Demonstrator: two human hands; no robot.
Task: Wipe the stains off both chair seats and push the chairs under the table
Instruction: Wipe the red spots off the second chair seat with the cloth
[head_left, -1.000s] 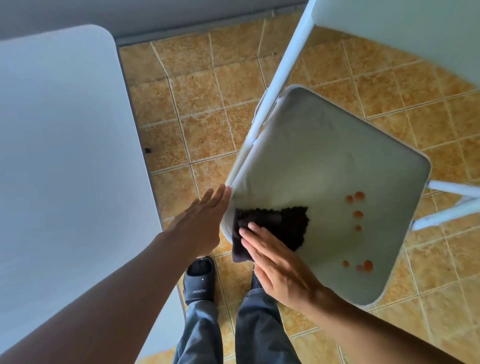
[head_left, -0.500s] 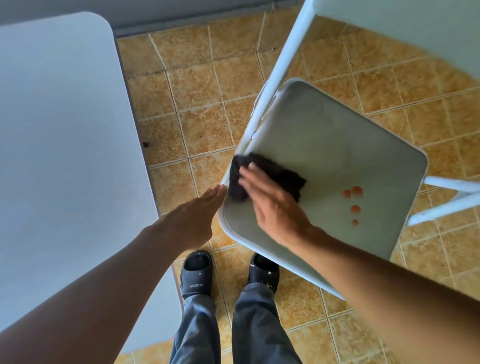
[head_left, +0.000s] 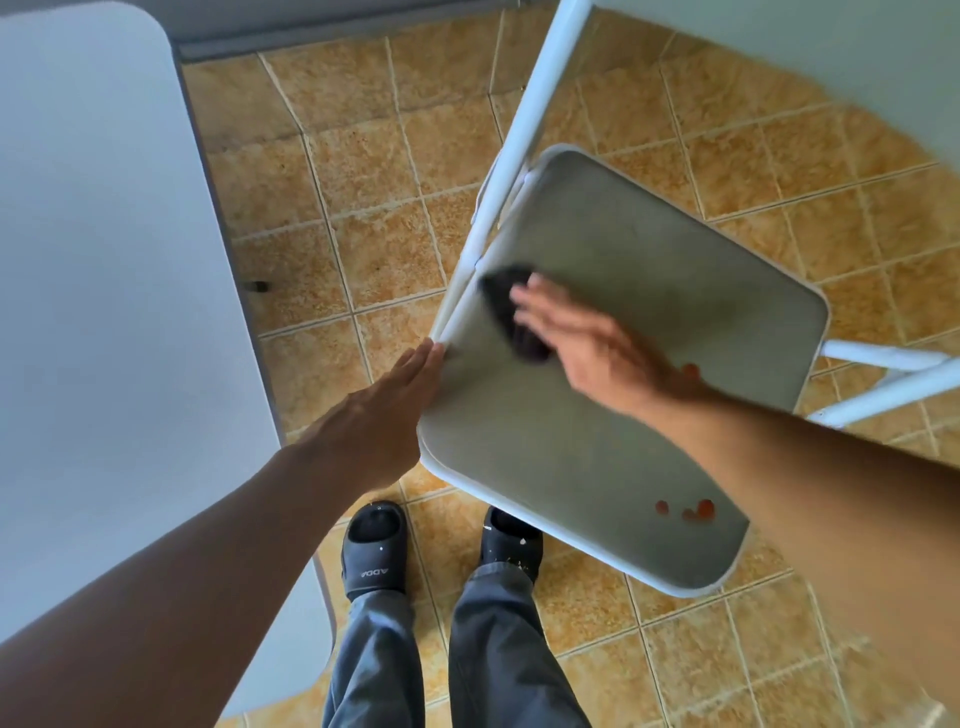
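Right grip (head_left: 582, 338) flat, fingers straight, pressing cloth (head_left: 511, 312) on seat (head_left: 649, 249), left side; left grip (head_left: 384, 410), fingers straight, braces seat's left edge. Red stains (head_left: 685, 510) sit at seat's near-right corner. Risk: cloth smears them wider, or seat slides away.

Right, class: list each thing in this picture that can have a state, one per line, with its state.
chair seat: stained, not wiped clean.
red stains: wet-looking spots near the seat's front edge, more beside the right wrist.
cloth: flat on the seat, under the right hand.
right hand: fingers straight, pressing the cloth; blurred.
left hand: fingers straight, touching the seat's edge.
chair: apart from the table, not pushed under.
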